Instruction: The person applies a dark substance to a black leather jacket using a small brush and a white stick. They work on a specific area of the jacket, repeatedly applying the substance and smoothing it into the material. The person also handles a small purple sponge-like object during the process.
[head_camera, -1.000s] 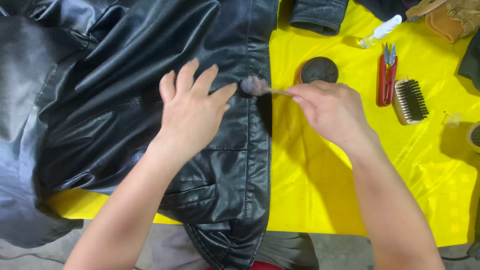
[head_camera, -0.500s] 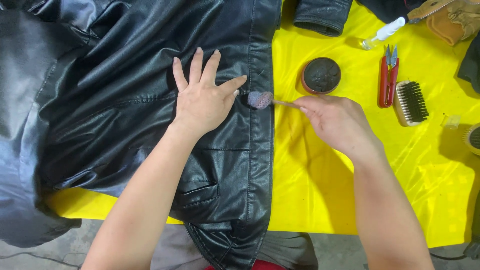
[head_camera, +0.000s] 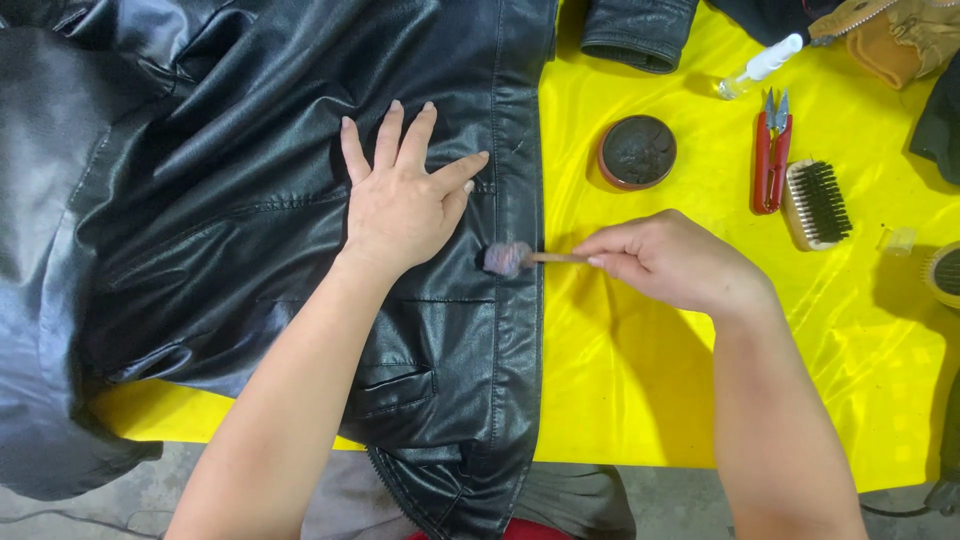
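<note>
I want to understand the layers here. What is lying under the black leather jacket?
Under the black leather jacket lies a yellow table cover, visible at its right side and below its lower left edge. The left hand presses the jacket flat. What the cover itself hides cannot be seen.

Jacket (head_camera: 250, 220) is lying across the bench's (head_camera: 640, 400) left half, hem hanging over the near edge. Left hand (head_camera: 400, 205) is lying on it; dauber (head_camera: 508, 258) is touching its front edge just right of that hand. Tin (head_camera: 637, 152), snips (head_camera: 770, 160), brush (head_camera: 816, 203) are sitting further right (in that order), spray bottle (head_camera: 760, 66) behind them.
</note>
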